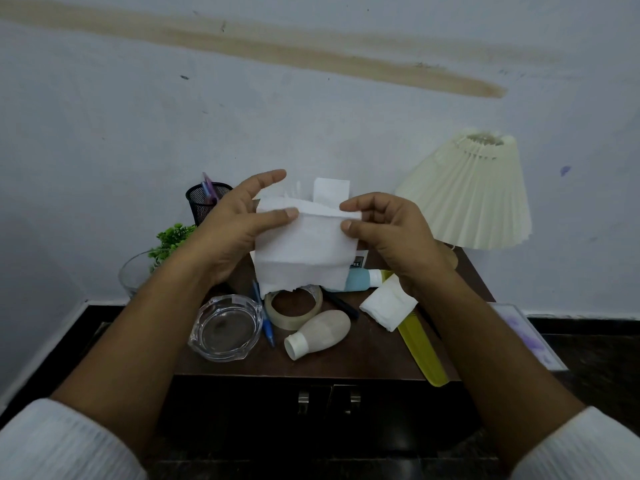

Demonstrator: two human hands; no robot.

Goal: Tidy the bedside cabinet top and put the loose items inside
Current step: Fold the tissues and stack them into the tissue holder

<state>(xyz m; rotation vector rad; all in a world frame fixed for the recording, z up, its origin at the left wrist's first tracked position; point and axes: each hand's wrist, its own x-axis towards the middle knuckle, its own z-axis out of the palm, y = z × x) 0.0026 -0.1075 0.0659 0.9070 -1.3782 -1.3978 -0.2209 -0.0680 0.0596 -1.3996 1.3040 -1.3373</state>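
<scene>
I hold a white tissue (304, 251) up above the dark wooden bedside cabinet (346, 362). My left hand (235, 230) pinches its upper left edge and my right hand (388, 233) pinches the upper right edge. Loose items lie on the cabinet top below: a glass ashtray (225, 329), a blue pen (266, 327), a roll of clear tape (294, 308), a beige bottle (318, 334) on its side, a blue tube (360, 279), a folded white tissue (386, 304) and a yellow comb (420, 351). Two cabinet door handles (329, 400) show on the front.
A cream pleated lamp (474, 192) stands at the back right. A black mesh pen holder (204, 202) sits at the back left, beside a green plant (173, 237) in a glass bowl (133, 275). A framed picture (530, 337) leans right of the cabinet.
</scene>
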